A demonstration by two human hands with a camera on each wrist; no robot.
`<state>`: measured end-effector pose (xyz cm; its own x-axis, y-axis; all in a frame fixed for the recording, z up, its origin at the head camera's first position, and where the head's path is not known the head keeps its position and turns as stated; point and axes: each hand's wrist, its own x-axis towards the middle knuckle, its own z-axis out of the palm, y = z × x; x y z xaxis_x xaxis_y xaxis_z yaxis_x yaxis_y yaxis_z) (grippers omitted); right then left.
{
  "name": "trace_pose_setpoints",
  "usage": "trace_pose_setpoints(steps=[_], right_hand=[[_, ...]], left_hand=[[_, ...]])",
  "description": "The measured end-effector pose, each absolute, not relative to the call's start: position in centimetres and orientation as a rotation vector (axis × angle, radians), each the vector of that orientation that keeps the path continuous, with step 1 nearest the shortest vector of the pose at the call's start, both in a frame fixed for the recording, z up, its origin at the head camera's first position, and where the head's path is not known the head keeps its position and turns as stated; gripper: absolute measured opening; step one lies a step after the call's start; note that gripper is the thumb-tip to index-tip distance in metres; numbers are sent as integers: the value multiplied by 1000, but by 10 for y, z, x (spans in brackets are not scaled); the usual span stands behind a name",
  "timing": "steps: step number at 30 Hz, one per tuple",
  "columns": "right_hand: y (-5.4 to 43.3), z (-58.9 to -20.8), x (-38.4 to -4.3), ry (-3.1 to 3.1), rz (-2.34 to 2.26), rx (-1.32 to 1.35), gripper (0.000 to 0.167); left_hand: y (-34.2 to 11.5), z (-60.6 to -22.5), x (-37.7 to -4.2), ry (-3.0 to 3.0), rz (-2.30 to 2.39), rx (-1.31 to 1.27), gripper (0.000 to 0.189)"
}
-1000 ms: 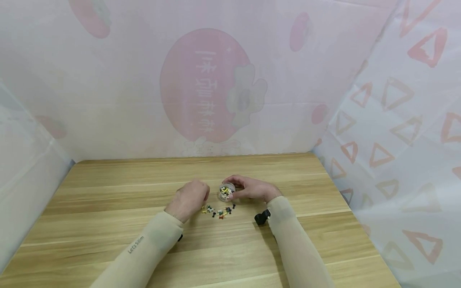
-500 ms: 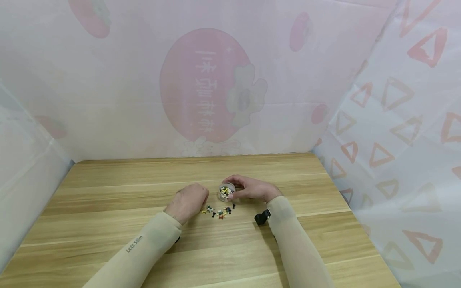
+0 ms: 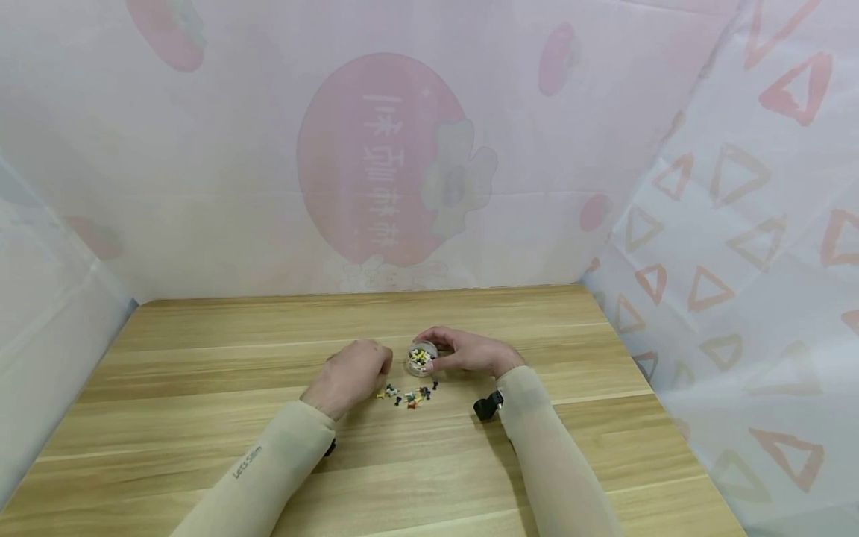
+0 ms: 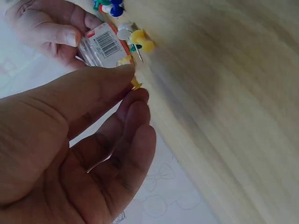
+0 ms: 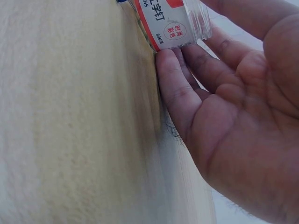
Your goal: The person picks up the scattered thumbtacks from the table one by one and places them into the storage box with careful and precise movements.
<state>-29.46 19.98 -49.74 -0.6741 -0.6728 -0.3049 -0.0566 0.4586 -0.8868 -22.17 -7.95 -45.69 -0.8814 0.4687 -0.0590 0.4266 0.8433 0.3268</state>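
My right hand holds a small clear jar from its right side, thumb and fingers around it. The jar stands upright with many push pins inside and a red and white label on its wall. My left hand is low over the table, left of the jar. In the left wrist view its thumb and index finger pinch a yellow push pin, mostly hidden by the fingertips. Loose push pins in yellow, white, blue, green and red lie in front of the jar, among them another yellow pin.
The wood-grain table reaches back to a pink printed cloth wall. A second cloth with triangles borders it on the right. A black wrist camera hangs under the right sleeve.
My left hand and forearm have shifted slightly down and back toward me. My right hand and the jar have stayed in place.
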Motion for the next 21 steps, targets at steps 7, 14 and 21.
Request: trace_pose_setpoints(steps=[7, 14, 21], right_hand=[[199, -495, -293, 2060, -1220, -606, 61], [199, -496, -294, 2068, -1215, -606, 62], [199, -498, -295, 2074, -1210, -595, 63]], left_hand=[[-79, -461, -224, 2903, 647, 674, 18], [-72, -461, -224, 2915, 772, 602, 13], [-59, -461, -227, 2953, 800, 559, 4]])
